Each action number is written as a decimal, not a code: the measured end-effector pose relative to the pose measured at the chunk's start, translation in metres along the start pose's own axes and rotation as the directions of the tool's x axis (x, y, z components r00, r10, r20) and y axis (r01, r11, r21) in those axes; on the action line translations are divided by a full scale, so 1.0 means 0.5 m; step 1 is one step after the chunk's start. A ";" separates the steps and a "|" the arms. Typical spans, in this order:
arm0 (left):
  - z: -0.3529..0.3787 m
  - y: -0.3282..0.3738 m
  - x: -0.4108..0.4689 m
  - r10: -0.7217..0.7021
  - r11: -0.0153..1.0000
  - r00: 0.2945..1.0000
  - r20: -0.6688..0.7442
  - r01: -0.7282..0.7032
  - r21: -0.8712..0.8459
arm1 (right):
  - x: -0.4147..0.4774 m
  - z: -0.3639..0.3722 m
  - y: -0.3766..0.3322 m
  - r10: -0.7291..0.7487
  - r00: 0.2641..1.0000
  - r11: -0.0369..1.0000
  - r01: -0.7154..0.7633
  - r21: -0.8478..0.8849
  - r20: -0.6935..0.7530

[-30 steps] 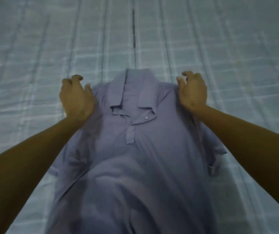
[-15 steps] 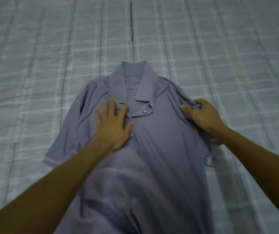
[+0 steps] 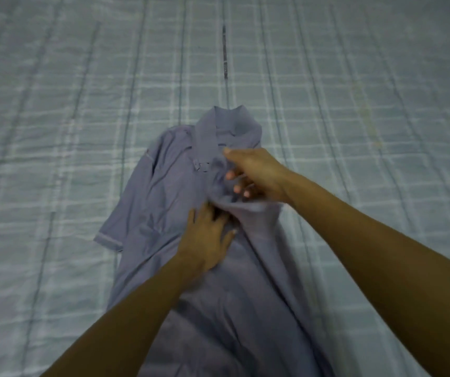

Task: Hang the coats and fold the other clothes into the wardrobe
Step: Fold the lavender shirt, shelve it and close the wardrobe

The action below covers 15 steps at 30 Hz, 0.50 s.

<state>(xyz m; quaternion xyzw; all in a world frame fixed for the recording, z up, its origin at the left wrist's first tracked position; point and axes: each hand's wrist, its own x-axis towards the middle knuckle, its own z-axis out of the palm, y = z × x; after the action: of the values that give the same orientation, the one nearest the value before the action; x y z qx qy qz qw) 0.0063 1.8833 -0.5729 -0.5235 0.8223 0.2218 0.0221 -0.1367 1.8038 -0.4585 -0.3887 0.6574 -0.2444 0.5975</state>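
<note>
On a pale checked bed (image 3: 55,131), a blue-grey polo shirt (image 3: 169,191) lying face up, collar at the far end. Pressing its chest with flat, straight-fingered left hand (image 3: 207,240); gripping a bunched fold of its right side in the right hand (image 3: 256,172), just below the collar.

Checked bedspread

A pale blue-grey plaid bedspread (image 3: 354,77) fills the frame, a dark seam running down the upper centre.

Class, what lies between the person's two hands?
Head view: a bunched fold of the purple shirt, pressed by the left hand, gripped by the right hand.
</note>
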 end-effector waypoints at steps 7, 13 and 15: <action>0.014 -0.123 -0.115 -0.071 0.993 0.970 -0.231 0.047 -0.105 | 0.009 -0.032 0.149 -0.320 0.904 0.819 0.113 -0.563 -0.283; -0.010 -0.070 -0.088 -0.025 0.987 0.943 -0.331 -0.029 -0.158 | -0.006 0.033 0.271 -0.261 0.963 0.747 0.159 -0.646 -0.065; -0.021 -0.051 -0.050 0.031 0.997 0.959 -0.281 -0.051 -0.062 | 0.002 0.053 0.275 -0.250 0.936 0.822 0.069 -0.566 -0.249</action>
<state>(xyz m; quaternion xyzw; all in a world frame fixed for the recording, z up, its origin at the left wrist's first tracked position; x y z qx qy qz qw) 0.0418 1.8915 -0.5652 -0.5328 0.8199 0.1739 -0.1167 -0.1408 1.8862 -0.5716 -0.5538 0.7504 -0.1539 0.3264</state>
